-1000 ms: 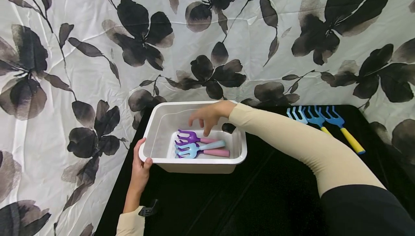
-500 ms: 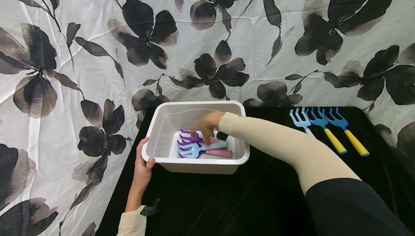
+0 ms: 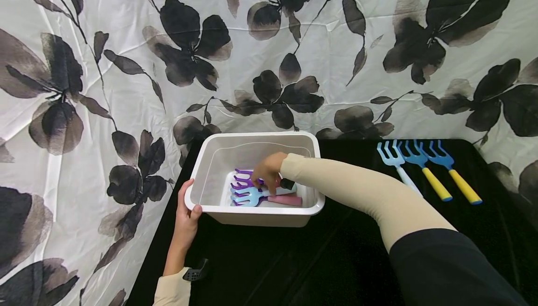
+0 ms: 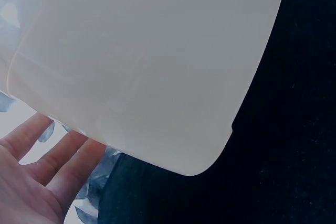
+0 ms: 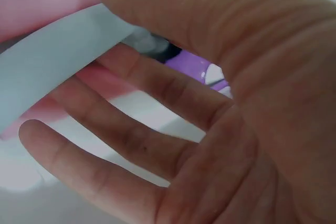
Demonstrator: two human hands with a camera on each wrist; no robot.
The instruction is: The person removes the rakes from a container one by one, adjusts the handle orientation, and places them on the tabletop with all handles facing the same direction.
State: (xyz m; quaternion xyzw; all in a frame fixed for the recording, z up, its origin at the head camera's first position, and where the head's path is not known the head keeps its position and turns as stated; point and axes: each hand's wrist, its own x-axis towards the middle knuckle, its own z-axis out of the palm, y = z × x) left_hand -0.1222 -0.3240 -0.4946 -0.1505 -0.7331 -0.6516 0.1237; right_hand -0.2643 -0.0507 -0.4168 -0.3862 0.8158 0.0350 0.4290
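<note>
A white plastic tub [image 3: 256,209] stands on the black-covered table. My left hand [image 3: 186,224] holds its left front corner, thumb on the rim; in the left wrist view the fingers lie against the tub wall [image 4: 136,82]. Inside lie purple hand forks [image 3: 240,183] with pink handles [image 3: 286,200], and a light blue hand fork [image 3: 249,197] on top. My right hand [image 3: 269,171] is down in the tub over these forks. In the right wrist view its thumb and fingers pinch the light blue handle [image 5: 47,61], beside a pink handle [image 5: 47,9]; the other fingers extend loosely.
At the table's back right lie a light blue hand fork [image 3: 392,157] and two blue ones with yellow handles [image 3: 437,184] [image 3: 465,187]. A floral curtain [image 3: 269,39] hangs behind the black table [image 3: 294,264]. My right forearm crosses the tub's right rim.
My right hand has come down into the tub, from above the forks onto the light blue handle. The left hand stays on the tub's corner. The view has shifted slightly.
</note>
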